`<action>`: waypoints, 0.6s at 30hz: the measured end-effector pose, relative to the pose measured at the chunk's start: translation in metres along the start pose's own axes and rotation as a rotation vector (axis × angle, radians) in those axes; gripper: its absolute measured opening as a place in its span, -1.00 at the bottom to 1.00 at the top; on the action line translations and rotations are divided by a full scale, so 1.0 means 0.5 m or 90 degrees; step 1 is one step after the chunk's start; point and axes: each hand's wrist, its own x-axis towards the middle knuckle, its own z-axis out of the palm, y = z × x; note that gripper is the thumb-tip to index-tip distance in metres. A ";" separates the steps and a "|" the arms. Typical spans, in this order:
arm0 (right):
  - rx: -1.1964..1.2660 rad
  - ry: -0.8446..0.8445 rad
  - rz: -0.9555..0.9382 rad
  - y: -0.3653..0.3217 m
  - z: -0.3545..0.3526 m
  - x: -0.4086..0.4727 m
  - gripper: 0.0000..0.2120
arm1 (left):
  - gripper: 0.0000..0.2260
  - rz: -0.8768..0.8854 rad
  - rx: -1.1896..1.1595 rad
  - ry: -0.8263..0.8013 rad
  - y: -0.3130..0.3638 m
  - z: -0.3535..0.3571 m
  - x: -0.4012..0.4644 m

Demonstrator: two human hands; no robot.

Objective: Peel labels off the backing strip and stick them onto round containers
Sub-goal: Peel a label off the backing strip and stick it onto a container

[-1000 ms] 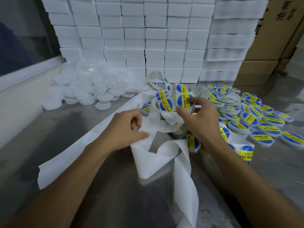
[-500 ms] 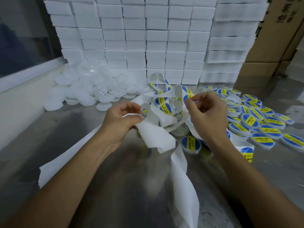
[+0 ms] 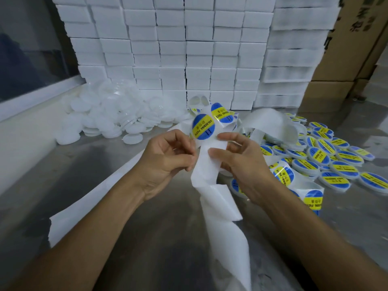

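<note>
Backing strip (image 3: 212, 164) is held up over the middle of the table (image 3: 105, 185), long axis running roughly vertical btwn the hands, then trailing down toward the near edge in loose folds; another length runs off to the left along the table. At the strip's top sits a round blue/yellow label (image 3: 203, 127), its yellow band & text tilted, running lower-left to upper-right. A 2nd label (image 3: 222, 113) follows just behind it on the curl of strip.

Left hand (image 3: 165, 162): fingers curled, thumb & fingertips pinching the strip's left edge just under the label. Right hand (image 3: 243, 162): thumb on the front of the strip, fingers curled behind it, gripping the right edge; index tip touches the label's lower right rim.

Labelled containers (image 3: 327, 156) lie in a heap on the right side of the table, w/ more strip looped over them. Plain white lids (image 3: 117, 114) are piled at the far left. Stacked white boxes (image 3: 189, 49) line the far edge; cardboard cartons (image 3: 344, 59) stand at the far right corner.
</note>
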 end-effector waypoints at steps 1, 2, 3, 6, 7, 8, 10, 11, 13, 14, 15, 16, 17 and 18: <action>-0.056 0.027 -0.043 0.001 -0.002 0.000 -0.69 | -0.79 -0.008 0.023 0.018 -0.001 -0.001 0.000; -0.106 0.044 -0.087 0.001 -0.004 -0.001 -0.69 | -0.85 -0.022 0.050 0.034 -0.002 -0.002 0.000; -0.140 0.054 -0.123 0.002 -0.005 0.000 -0.68 | -0.87 -0.040 0.082 0.048 -0.003 -0.002 -0.001; -0.159 0.065 -0.196 0.006 -0.004 -0.001 -0.68 | -0.79 -0.079 0.173 0.072 -0.011 -0.007 -0.001; -0.144 0.067 -0.202 0.006 -0.003 -0.003 -0.67 | -0.75 -0.082 0.183 0.081 -0.013 -0.006 -0.001; -0.139 0.070 -0.210 0.008 -0.002 -0.004 -0.67 | -0.71 -0.081 0.183 0.085 -0.013 -0.006 0.000; -0.187 0.083 -0.258 0.011 -0.002 -0.004 -0.76 | -0.61 -0.071 0.181 0.080 -0.012 -0.003 0.000; -0.213 0.087 -0.286 0.013 -0.003 -0.003 -0.81 | -0.57 -0.057 0.193 0.071 -0.012 -0.001 0.000; -0.222 0.093 -0.309 0.017 0.000 -0.003 -0.88 | -0.50 -0.020 0.256 0.047 -0.017 0.005 -0.003; -0.214 0.091 -0.308 0.018 0.005 -0.006 -0.92 | -0.49 -0.009 0.295 0.024 -0.020 0.010 -0.004; -0.202 0.081 -0.302 0.017 0.009 -0.009 -0.95 | -0.50 -0.008 0.316 -0.009 -0.023 0.017 -0.006; -0.189 0.062 -0.296 0.017 0.013 -0.012 -0.96 | -0.52 -0.011 0.313 -0.041 -0.028 0.024 -0.008; -0.176 0.038 -0.288 0.016 0.016 -0.015 -0.93 | -0.52 -0.018 0.293 -0.060 -0.034 0.029 -0.009; -0.158 0.008 -0.274 0.014 0.016 -0.017 -0.87 | -0.52 -0.027 0.268 -0.059 -0.039 0.031 -0.009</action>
